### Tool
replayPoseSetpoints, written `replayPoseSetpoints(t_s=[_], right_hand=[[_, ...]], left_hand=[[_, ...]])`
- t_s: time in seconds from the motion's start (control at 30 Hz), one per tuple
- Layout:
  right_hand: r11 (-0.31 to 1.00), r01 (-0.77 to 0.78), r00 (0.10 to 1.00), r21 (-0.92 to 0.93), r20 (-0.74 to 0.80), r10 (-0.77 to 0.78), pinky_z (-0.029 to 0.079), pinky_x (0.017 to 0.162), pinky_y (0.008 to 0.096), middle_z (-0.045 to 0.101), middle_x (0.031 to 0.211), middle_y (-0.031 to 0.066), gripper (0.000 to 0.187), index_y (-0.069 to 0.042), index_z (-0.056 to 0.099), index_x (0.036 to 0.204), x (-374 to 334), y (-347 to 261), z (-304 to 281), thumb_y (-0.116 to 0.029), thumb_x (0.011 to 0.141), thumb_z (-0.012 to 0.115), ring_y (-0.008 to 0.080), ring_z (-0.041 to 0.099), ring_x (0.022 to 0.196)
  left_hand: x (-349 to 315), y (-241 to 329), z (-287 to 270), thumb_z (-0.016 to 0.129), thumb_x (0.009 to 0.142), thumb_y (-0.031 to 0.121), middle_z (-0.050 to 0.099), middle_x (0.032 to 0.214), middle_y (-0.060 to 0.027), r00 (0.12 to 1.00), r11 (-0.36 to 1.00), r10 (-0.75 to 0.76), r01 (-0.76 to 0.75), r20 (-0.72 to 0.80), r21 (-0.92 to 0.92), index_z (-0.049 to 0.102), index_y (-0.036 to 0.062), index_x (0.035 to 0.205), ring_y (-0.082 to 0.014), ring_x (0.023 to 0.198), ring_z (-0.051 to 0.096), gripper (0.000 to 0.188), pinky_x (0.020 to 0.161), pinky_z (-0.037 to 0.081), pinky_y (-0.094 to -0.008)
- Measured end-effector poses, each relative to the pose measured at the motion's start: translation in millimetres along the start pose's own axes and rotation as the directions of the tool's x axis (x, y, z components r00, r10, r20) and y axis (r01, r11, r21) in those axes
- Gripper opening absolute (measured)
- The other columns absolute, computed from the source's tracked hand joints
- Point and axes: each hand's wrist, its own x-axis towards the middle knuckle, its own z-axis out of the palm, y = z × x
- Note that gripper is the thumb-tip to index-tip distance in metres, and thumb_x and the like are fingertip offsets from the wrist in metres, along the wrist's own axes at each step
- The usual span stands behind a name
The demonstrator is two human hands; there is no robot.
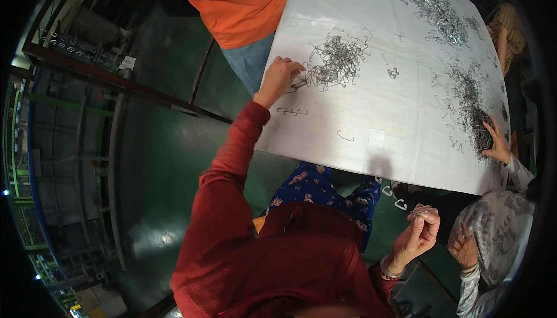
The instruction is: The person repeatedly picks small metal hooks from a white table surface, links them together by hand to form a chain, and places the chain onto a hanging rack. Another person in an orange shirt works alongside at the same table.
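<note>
On the white-covered table, a loose pile of thin metal wire hooks lies to the front left. My left hand is at the pile's left edge, its fingers curled and pressed together over hooks there; what they pinch is too small to make out. Lower right, off the table's near edge, my right hand is closed, thumb against fingers, on a thin strand. Pale C-shaped hooks are lined up from that strand toward the table edge. A single hook and a few others lie nearer me.
More hook piles spread along the table's right side, where another person's hand touches one. That person's other hand is near my right hand. A person in an orange top stands at the far left. Metal racks stand left.
</note>
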Motion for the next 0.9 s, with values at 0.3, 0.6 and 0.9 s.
replayPoseSetpoints(t_s=[0.3, 0.6, 0.9], right_hand=[[1.000, -0.004, 1.000, -0.017, 0.024, 0.004, 0.036, 0.067, 0.0290, 0.048, 0.077, 0.0045, 0.010, -0.002, 0.054, 0.086, -15.1, -4.3, -15.8, -0.008, 0.090, 0.061, 0.0139, 0.044, 0.069], [0.999, -0.047, 0.998, 0.024, 0.037, 0.046, 0.038, 0.074, 0.0307, 0.050, 0.077, 0.0042, 0.010, -0.002, 0.055, 0.086, -28.1, -2.6, -21.1, -0.009, 0.089, 0.062, 0.0140, 0.045, 0.070], [0.998, -0.060, 0.998, 0.005, 0.019, 0.060, 0.037, 0.072, 0.0298, 0.050, 0.078, 0.0042, 0.011, -0.001, 0.056, 0.087, -30.9, -1.5, -23.2, -0.010, 0.089, 0.063, 0.0136, 0.046, 0.070]], left_hand=[[2.5, -19.3, 1.9, 0.066, 0.080, 0.007, 0.063, 0.077, -0.0068, 0.972, 0.971, 0.197, -0.211, 0.125, 0.113, 0.066, 0.0076, 0.085, -0.0269, 0.084, 0.059, 0.004, 0.076, 0.050, -0.0358], [-7.5, 47.6, 25.3, 0.065, 0.085, 0.005, 0.069, 0.084, -0.0104, 0.998, 0.903, -0.025, 0.000, -0.053, -0.430, 0.067, 0.0010, 0.099, -0.0181, 0.071, 0.063, 0.014, 0.067, 0.050, -0.0310], [-24.6, 61.6, 37.0, 0.070, 0.082, 0.024, 0.070, 0.080, -0.0138, 0.978, 0.966, -0.204, 0.196, -0.031, -0.166, 0.072, 0.0037, 0.084, -0.0312, 0.074, 0.067, 0.021, 0.069, 0.052, -0.0376]])
